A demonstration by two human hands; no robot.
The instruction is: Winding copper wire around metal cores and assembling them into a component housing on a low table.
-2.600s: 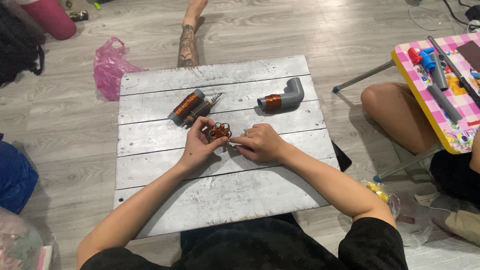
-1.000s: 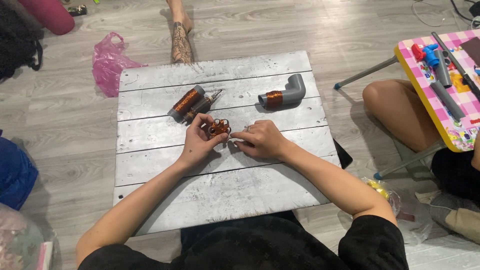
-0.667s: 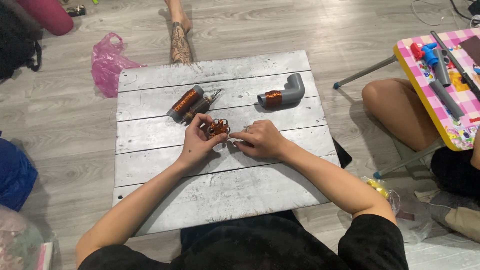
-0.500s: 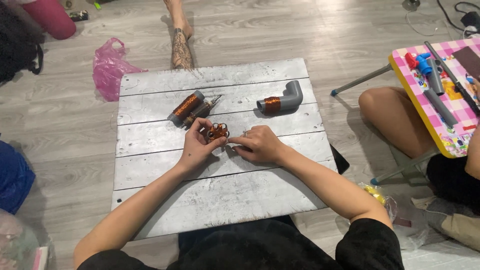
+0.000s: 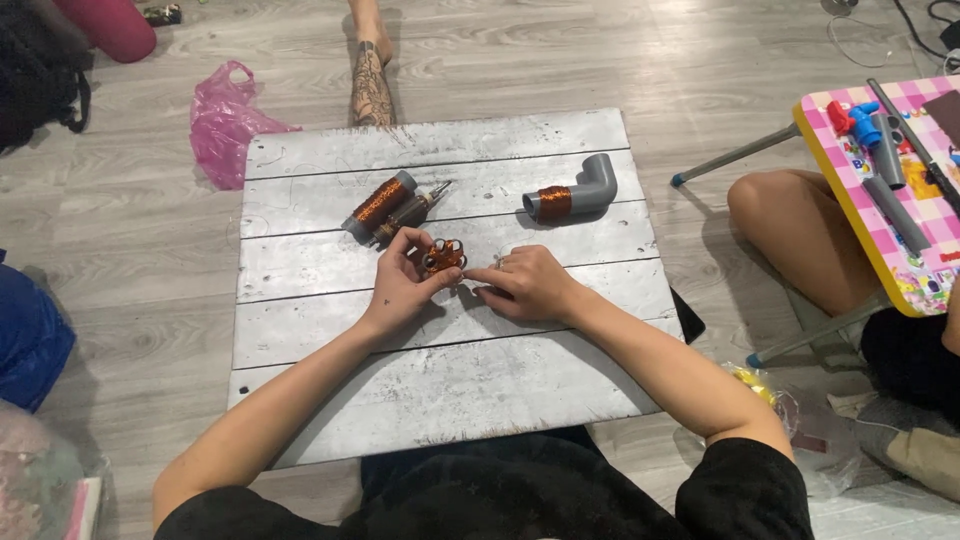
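My left hand [image 5: 400, 283] holds a small round part wound with copper wire [image 5: 442, 257] just above the grey plank table [image 5: 450, 390]. My right hand [image 5: 525, 284] rests beside it, fingertips pinched close to the part, perhaps on a thin wire too fine to make out. Farther back on the table lie a straight grey tube wrapped in copper wire [image 5: 378, 204], a darker tool [image 5: 412, 210] next to it, and a grey pipe elbow with a copper winding [image 5: 572, 193].
A pink plastic bag [image 5: 224, 122] lies on the wood floor left of the table. A tattooed leg [image 5: 369, 70] stretches out behind the table. At right, another person's knee [image 5: 795, 225] sits under a pink checked table [image 5: 890, 190] carrying grey pipes and red and blue pieces.
Both hands stay together on the small copper-wound part, with only slight finger shifts. The camera view has drifted a little.
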